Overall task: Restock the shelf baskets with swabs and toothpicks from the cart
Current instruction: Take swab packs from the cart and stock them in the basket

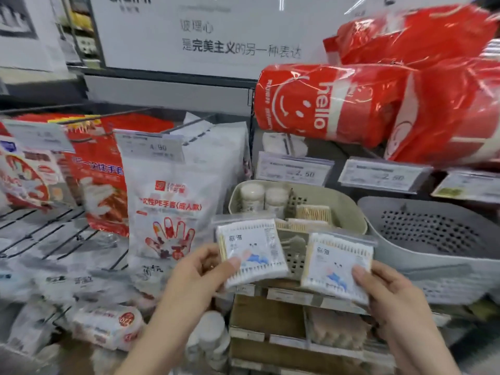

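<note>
Mid-restock: left hand (194,269) pinching one swab packet (250,251), right hand (387,288) pinching another swab packet (338,266), fingers curled round each, both held just before the beige basket (349,209). Next, likely: lowering both into a basket compartment beside the toothpicks (313,213), flat, without crushing.

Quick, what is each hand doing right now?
Left hand: closed, pinching a pack of cotton swabs by its lower edge.
Right hand: closed, pinching another swab pack by its corner.
</note>
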`<state>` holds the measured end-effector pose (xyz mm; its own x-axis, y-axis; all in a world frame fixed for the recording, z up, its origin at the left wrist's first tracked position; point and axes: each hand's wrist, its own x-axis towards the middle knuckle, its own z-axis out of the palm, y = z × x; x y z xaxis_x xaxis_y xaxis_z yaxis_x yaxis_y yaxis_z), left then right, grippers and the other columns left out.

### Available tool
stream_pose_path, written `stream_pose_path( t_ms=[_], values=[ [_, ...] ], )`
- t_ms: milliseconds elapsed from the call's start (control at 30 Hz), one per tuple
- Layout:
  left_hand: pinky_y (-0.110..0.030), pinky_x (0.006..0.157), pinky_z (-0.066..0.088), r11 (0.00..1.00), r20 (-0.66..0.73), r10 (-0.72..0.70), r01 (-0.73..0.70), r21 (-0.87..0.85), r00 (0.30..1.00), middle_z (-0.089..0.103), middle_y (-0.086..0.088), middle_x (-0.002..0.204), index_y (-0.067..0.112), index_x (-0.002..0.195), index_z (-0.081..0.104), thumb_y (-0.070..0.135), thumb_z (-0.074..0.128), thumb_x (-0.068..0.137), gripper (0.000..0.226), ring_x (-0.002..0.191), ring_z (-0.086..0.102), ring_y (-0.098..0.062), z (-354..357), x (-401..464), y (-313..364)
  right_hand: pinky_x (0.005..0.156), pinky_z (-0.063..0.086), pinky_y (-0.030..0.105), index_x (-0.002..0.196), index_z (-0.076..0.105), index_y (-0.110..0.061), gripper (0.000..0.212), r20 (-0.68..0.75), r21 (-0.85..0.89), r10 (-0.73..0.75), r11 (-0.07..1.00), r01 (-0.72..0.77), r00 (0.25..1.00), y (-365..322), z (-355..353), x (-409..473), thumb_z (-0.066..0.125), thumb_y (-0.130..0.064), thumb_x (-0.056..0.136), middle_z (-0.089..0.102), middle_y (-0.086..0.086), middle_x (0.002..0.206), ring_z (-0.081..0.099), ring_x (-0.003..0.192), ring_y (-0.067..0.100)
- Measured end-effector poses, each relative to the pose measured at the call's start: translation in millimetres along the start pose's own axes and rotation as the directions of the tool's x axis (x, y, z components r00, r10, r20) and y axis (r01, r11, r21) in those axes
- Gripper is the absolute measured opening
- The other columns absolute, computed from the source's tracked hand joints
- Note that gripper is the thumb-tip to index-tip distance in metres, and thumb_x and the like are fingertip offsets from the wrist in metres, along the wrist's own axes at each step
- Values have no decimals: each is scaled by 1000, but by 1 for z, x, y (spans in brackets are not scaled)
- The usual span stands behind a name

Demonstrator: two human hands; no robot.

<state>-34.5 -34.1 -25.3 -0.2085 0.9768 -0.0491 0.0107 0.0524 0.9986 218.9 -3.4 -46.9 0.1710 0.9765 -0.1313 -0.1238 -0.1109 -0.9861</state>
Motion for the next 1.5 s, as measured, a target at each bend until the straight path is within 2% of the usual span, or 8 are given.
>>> stream_pose_path(
  t_ms=[167,267,400,467,667,1067,1267,1500],
  values=[
    [-35,74,56,971,-57,123,-108,213,991,72,-2,90,22,95,63,24,67,86,10,77,68,-14,27,40,24,60,54,16,111,61,-6,23,-92,-57,-140,989,135,986,-23,-16,46,63,-13,89,72,9,97,69,73,8],
    [-46,79,56,930,-69,183,-151,335,981,71,1,89,22,94,63,30,66,87,10,82,68,-18,38,73,31,81,49,24,122,56,-2,35,-107,-162,-250,959,232,962,-38,-2,74,64,-15,90,66,8,112,64,97,16],
    [-36,78,55,824,-58,252,-183,536,966,70,-1,101,18,99,62,23,62,90,11,88,66,-19,57,110,29,87,46,31,112,60,-10,22,-4,-338,-382,870,358,924,-51,27,111,61,-9,90,65,2,109,62,103,21],
    [-28,72,49,729,-42,264,-171,662,964,69,-2,104,15,106,62,23,62,89,18,91,65,-22,64,119,24,97,37,31,125,56,-8,34,1,-436,-384,831,346,923,-52,40,128,60,-11,91,53,-4,116,51,119,25],
    [-34,74,53,540,-26,252,-118,833,967,68,-5,106,10,108,57,28,63,87,28,94,65,-26,69,136,9,88,39,28,130,52,-4,41,-6,-626,-308,743,236,952,-34,48,176,60,-9,90,54,15,133,52,119,34],
    [-32,77,45,251,9,120,-39,967,993,58,-13,121,3,111,58,9,53,90,23,112,56,-30,86,138,18,54,40,23,92,67,-1,15,-18,-785,-172,613,93,985,-18,45,193,56,-8,85,69,13,90,66,79,26],
    [-32,79,47,255,-22,109,-7,967,994,58,-10,121,5,114,58,7,56,89,25,112,56,-28,87,140,20,65,44,24,93,65,-3,13,1,-909,-212,406,89,977,-23,49,189,63,-12,83,66,9,93,62,84,26],
    [-30,63,38,401,-36,269,-78,913,962,62,-14,106,-1,97,61,4,52,87,14,93,59,-29,80,132,10,66,42,24,97,65,-6,15,38,-952,-252,284,111,967,-27,51,185,63,-14,84,68,12,101,64,91,30]
  ],
)
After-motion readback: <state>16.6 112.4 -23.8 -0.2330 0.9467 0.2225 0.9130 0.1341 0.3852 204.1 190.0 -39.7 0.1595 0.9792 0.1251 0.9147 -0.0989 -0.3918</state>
